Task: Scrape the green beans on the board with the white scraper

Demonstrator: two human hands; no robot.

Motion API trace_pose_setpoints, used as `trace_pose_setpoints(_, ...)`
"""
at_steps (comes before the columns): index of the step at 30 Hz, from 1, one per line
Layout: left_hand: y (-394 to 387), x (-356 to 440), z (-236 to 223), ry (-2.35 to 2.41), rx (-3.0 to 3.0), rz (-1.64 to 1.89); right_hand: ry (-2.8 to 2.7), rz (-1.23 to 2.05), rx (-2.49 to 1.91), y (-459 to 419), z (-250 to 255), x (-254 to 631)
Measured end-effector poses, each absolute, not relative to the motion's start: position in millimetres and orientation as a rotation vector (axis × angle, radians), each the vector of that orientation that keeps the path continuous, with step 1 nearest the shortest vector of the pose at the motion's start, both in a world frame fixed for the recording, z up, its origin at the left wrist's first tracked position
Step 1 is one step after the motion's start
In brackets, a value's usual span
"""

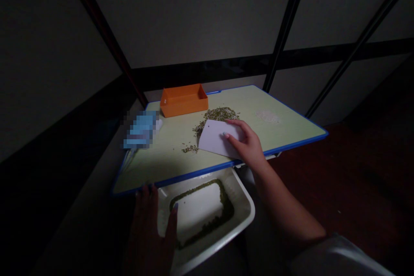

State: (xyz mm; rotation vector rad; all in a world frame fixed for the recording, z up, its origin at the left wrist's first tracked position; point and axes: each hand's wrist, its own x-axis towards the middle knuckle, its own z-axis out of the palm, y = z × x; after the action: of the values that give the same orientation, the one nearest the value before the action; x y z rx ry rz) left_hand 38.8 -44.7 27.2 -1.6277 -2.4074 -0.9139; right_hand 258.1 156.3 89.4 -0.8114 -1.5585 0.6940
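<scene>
My right hand (249, 144) grips a white plastic scraper (215, 138), thumb on its near face and fingers along its top edge. The scraper stands tilted on the pale green table (168, 155), against a spread pile of small greenish-brown seeds or grains (223, 113). A smaller scatter of grains (190, 148) lies to its left. Below the table's front edge is a white basin (244, 207) with green grains around its floor. My left hand (150, 228), dark in shadow, is at the basin's left side, fingers stretched toward the table edge and thumb apart over the basin.
An orange open box (184, 105) stands at the table's back left. Left of it lies a blurred-out blue object (140, 129). A thin patch of pale grains (268, 116) is on the right. Blue trim edges the table, and panelled walls (207, 13) rise behind.
</scene>
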Motion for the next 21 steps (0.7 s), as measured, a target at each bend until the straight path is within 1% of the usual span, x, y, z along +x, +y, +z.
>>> trace_pose_setpoints(21, -46.6, 40.4, 27.8, -2.439, -1.616, -0.912, -1.527, 0.704, -0.802, 155.4, 89.0, 257.6)
